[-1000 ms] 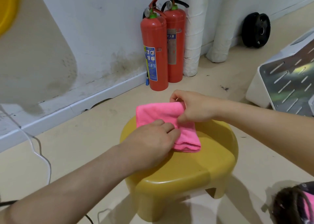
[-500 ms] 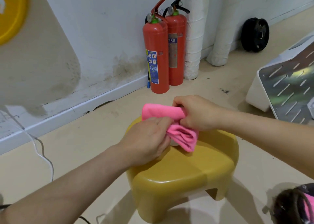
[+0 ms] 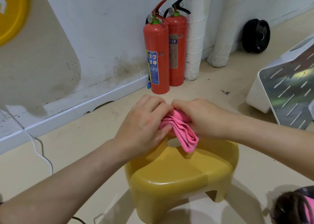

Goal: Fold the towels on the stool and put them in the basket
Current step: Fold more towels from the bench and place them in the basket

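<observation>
both hands are clamped on the pink towel (image 3: 184, 135) just above the yellow stool (image 3: 183, 176) — the left hand (image 3: 144, 126) bunches one end, the right hand (image 3: 197, 116) pinches the other. its folded length hangs down and toward the right. the dark basket (image 3: 294, 206) sits low on the right, nearer the right hand — that side should carry it over.

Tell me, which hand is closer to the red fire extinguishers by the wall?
The left hand. It sits just in front of the fire extinguishers, gripping the pink towel. The right hand grips the towel too, but further right of them.
</observation>
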A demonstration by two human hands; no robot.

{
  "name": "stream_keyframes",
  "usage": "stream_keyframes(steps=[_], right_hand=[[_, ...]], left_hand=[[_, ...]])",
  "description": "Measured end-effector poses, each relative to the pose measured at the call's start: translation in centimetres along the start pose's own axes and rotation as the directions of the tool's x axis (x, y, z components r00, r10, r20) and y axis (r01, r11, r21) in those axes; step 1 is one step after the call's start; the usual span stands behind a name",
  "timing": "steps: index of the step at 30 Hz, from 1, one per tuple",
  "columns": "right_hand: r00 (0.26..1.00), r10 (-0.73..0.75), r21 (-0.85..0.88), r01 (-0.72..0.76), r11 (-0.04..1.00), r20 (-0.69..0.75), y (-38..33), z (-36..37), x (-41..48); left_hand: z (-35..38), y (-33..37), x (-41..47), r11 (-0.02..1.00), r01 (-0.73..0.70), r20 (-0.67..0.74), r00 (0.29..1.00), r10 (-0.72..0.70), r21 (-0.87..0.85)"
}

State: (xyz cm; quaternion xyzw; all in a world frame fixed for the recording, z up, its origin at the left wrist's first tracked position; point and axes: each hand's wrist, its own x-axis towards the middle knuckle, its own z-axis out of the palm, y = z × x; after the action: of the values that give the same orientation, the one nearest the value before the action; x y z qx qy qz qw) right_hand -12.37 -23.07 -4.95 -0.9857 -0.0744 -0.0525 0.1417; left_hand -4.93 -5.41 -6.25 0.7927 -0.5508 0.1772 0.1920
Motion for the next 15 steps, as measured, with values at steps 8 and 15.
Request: stream_keyframes(steps=[8, 15], right_hand=[[0.906, 0.118, 0.391, -0.289, 0.874, 0.407, -1.1, -2.4, 0.1], [0.988, 0.053, -0.343, 0.000, 0.939, 0.146, -2.6, 1.2, -1.1]], left_hand=[[-0.7, -0.7, 0.8, 0.989, 0.092, 0.424, 0.895, -0.135, 0.120], [-0.9, -0.8, 1.9, 0.989, 0.138, 0.507, 0.850, -0.141, 0.044]])
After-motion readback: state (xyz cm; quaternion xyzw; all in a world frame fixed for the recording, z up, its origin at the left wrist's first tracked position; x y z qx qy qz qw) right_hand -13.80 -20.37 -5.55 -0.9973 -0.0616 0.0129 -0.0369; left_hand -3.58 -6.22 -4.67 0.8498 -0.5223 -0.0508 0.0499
